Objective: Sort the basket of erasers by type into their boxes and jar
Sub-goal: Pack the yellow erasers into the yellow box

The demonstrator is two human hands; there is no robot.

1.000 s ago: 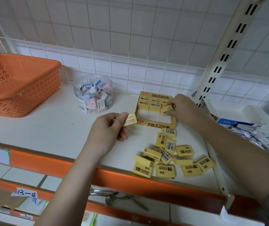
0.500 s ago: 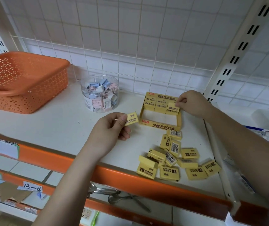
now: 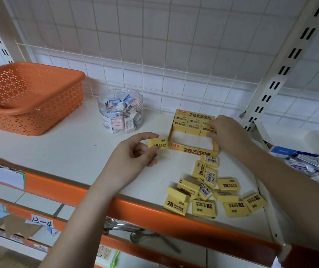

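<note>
My left hand [image 3: 135, 159] pinches a yellow 2B eraser [image 3: 157, 143] just left of the open yellow eraser box [image 3: 193, 149]. My right hand [image 3: 226, 132] rests at the box's back right, fingertips closed on a yellow eraser [image 3: 206, 129] in the packed back rows. The box's front half shows its white floor. Several loose yellow erasers [image 3: 210, 192] lie scattered near the shelf's front edge. A clear round jar [image 3: 120, 111] of pink, blue and white erasers stands behind my left hand. The orange perforated basket [image 3: 29, 97] sits at the far left.
The white shelf [image 3: 58, 144] has an orange front rail [image 3: 154, 213]. A white box with blue-wrapped erasers [image 3: 305, 161] sits at the right, beyond a slotted upright [image 3: 282, 72]. Metal spoons [image 3: 135, 233] lie on the shelf below. A tiled wall with wire grid stands behind.
My right hand carried its eraser from the box's front right into the back row and presses it there. My left hand stays put with its eraser. The camera tilted upward.
</note>
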